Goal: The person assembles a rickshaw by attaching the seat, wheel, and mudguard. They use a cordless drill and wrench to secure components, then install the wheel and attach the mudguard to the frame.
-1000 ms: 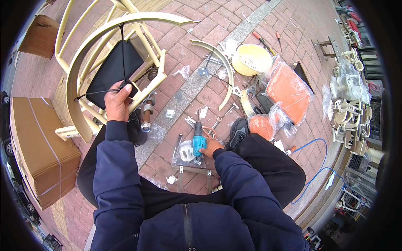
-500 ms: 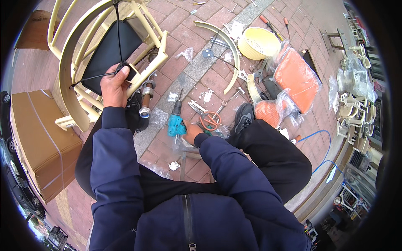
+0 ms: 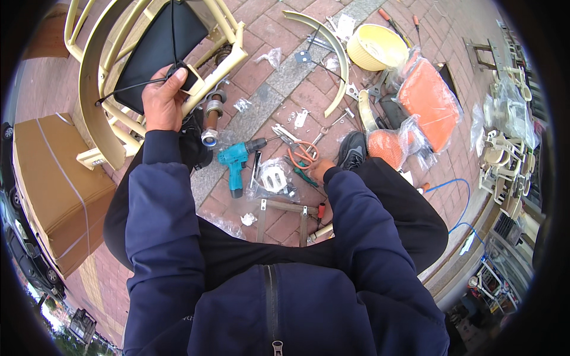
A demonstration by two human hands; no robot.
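My left hand (image 3: 163, 104) is closed around a black cable (image 3: 174, 35) and a small black fitting at its thumb, held against the cream metal frame (image 3: 217, 80). A black panel (image 3: 160, 50) sits within that frame. On the right, my right hand (image 3: 321, 171) is low over the ground, its fingers at the scissors with orange handles (image 3: 304, 155) and the green-handled pliers (image 3: 304, 177). Its fingertips are partly hidden, so the grip does not show. A teal cordless drill (image 3: 234, 160) lies between my hands, beside a white part in clear plastic (image 3: 274, 179).
Beyond lie a curved cream strip (image 3: 338, 56), a yellow basket (image 3: 378, 46) and an orange panel in plastic (image 3: 430, 104). A cardboard box (image 3: 59, 190) stands left. Near my lap is a metal bracket (image 3: 285, 206); a blue hose (image 3: 468, 196) runs at right.
My right hand has let go of the drill and moved right to the scissors and pliers. The drill now lies turned, its bit pointing right. My left hand keeps its hold on the cable.
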